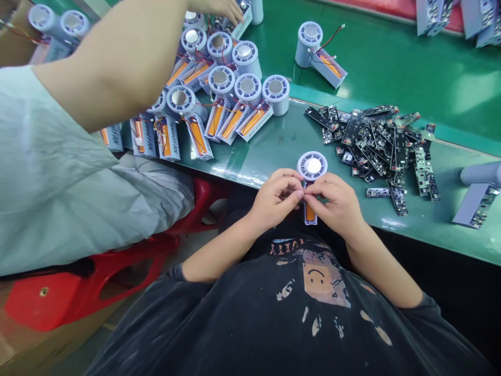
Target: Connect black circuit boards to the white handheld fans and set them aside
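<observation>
A light purple fan unit [312, 166] with a round silver-centred head and an orange battery in its handle lies at the table's front edge, its handle pointing toward my body. My left hand [277, 197] is at the left of the handle, thumb and index finger pinched together. From the right, my right hand [334, 202] meets it with its fingertips pinched, over the upper part of the handle. The fingertips of both hands touch or nearly touch. Whatever small part they hold is too small to make out.
Black circuit boards [378, 141] are piled at the right, beside another purple unit [475, 203]. Several open fan units [247, 89] crowd the left. A person's arm [113, 57] reaches across them. One fan unit [311, 44] lies farther back.
</observation>
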{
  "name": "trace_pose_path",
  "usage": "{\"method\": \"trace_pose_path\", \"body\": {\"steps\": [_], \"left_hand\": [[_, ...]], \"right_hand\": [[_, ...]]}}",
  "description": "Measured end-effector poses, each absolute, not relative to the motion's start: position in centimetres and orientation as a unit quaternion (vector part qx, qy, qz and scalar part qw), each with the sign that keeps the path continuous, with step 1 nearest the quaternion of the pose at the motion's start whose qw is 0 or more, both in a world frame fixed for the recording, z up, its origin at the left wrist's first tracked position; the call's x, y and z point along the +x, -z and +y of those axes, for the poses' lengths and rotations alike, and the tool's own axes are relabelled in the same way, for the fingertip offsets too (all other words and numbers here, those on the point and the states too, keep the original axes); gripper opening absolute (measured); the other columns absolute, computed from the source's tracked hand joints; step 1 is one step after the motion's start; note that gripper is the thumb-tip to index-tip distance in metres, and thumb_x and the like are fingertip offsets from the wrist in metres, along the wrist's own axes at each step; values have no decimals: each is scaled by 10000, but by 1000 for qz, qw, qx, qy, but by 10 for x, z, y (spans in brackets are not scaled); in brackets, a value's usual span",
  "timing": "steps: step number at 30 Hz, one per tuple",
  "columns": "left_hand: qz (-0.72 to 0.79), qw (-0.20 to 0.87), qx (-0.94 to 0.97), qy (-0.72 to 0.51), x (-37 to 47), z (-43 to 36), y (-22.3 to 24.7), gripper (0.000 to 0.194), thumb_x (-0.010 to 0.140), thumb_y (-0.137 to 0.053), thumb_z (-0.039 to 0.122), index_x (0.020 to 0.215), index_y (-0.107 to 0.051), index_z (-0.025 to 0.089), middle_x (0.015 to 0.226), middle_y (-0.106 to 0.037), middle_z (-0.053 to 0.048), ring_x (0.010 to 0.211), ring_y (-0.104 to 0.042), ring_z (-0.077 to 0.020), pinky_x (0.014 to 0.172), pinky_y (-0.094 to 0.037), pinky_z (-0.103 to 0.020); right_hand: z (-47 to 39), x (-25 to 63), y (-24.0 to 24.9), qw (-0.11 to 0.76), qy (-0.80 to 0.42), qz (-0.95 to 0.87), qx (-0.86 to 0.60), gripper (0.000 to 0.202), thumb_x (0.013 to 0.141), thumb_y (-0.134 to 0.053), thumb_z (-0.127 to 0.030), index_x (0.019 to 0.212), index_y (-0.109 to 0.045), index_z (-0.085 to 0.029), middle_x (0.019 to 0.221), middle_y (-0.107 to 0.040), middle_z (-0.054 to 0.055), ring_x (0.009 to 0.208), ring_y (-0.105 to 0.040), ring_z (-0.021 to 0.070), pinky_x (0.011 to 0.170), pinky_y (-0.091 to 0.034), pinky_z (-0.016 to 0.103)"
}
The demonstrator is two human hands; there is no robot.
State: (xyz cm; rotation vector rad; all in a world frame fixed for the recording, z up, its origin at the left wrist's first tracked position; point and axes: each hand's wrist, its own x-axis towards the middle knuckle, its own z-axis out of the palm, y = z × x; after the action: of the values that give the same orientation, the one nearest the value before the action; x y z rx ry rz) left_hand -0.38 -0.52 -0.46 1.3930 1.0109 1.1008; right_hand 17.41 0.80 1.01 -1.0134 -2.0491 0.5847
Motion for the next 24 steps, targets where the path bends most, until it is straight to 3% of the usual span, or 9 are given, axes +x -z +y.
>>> {"method": "trace_pose_path", "body": {"steps": [8, 17, 20, 24], "left_hand": [[429, 512, 586, -458, -4, -5, 7, 159, 900, -666, 311, 847, -673, 162, 1161, -565, -70, 615, -603, -44, 592, -583, -217], [438, 452, 618, -471, -2, -10, 2, 72, 866, -694, 236, 907, -717, 181, 1151, -586, -72, 715, -608, -69, 572, -540, -177], [418, 531, 546, -496, -1, -9, 6, 195, 807, -768, 274, 968, -695, 192, 1166, -592, -59, 734, -626, -71, 634, -566, -197], [395, 686, 370, -486, 1, -5, 12, 353, 712, -853, 361, 931, -645, 179, 934, -676, -11, 725, -668, -97, 700, -593, -238]], "right_hand": [[6, 171, -12, 427, -326, -724, -433, 106, 808, -656, -123, 758, -673, -214, 716, -639, -18, 631, -536, 116, 571, -428, 268], [3, 168, -15, 427, -251, -725, -478, 138, 805, -632, -116, 709, -637, -215, 709, -652, -18, 641, -542, 121, 569, -421, 279], [4, 170, -15, 424, -235, -740, -467, 139, 801, -633, -110, 711, -622, -215, 702, -646, -19, 648, -546, 124, 581, -425, 282], [3, 169, -14, 414, -182, -772, -447, 140, 794, -619, -102, 711, -600, -214, 680, -612, -15, 662, -554, 137, 616, -446, 293]]}}
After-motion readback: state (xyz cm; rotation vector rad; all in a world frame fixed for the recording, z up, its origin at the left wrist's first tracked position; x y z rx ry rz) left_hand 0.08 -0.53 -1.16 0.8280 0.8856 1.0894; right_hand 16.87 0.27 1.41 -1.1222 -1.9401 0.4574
